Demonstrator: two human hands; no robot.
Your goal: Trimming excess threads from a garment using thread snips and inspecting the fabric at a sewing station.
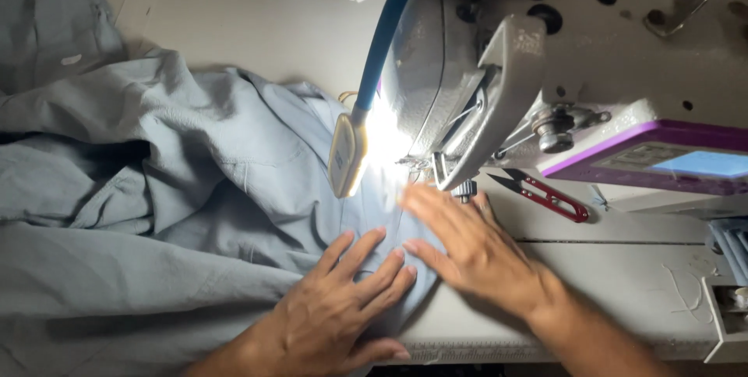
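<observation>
Your left hand (339, 311), at the lower centre of the frame, lies flat and open on the grey-blue garment (156, 190), fingers spread, gripping nothing. Your right hand (467, 248), just beside it, presses the fabric edge with its fingers extended, also grasping nothing. The garment spreads from centre to left. Beyond, red thread snips (545, 192) lie under the sewing machine (561, 50), whose lamp (347, 155) glares.
</observation>
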